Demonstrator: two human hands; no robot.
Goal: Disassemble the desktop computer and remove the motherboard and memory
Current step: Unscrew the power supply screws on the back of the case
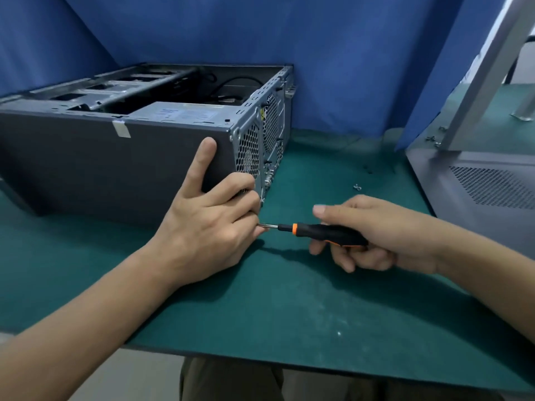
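A dark grey desktop computer case (pixel 95 166) lies on its side on the green mat, its top open. Inside show a silver power supply (pixel 179 112), black cables and drive bays. My left hand (pixel 208 221) rests at the case's lower rear corner, thumb up against the side panel, fingertips pinching the metal shaft of a screwdriver (pixel 324 234). My right hand (pixel 373 235) grips that tool's black and orange handle. The shaft points left at the bottom of the perforated rear panel (pixel 260 151). The tip is hidden behind my left fingers.
Two small loose screws (pixel 357 186) lie on the green mat (pixel 289 299) right of the case, with small dark bits farther back. A removed grey side panel (pixel 480 180) with a vent grille lies at the right. Blue curtains hang behind. The table's front edge is near me.
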